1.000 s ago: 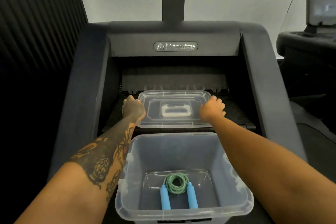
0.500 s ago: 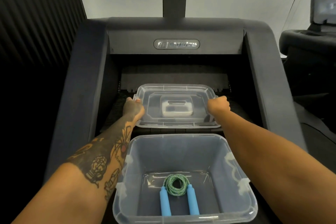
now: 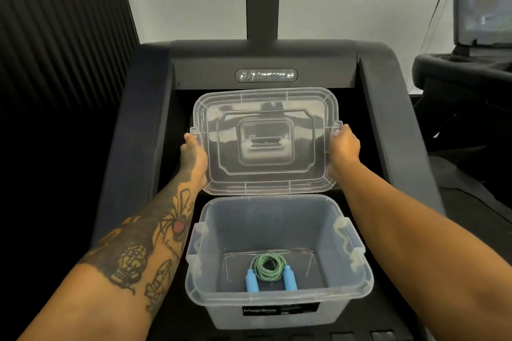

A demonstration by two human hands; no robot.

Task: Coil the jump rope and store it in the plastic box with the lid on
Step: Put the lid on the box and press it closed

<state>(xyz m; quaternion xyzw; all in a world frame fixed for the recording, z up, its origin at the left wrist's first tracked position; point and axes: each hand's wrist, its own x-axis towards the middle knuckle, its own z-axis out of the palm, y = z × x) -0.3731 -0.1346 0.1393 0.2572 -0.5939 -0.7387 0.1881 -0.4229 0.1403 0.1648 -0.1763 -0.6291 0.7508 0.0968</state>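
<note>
- Head view: left hand [image 3: 194, 156] grips the left edge of the clear lid [image 3: 266, 141]; right hand [image 3: 345, 147] grips its right edge.
- Lid held tilted, underside toward camera, above and behind the open plastic box [image 3: 279, 303].
- Jump rope [image 3: 267, 268] coiled on the box floor, blue handles side by side.
- Box sits on a dark treadmill [image 3: 144, 108].

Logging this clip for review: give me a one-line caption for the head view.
Both hands, left and right, hold the clear lid above the open plastic box containing the coiled jump rope.
</note>
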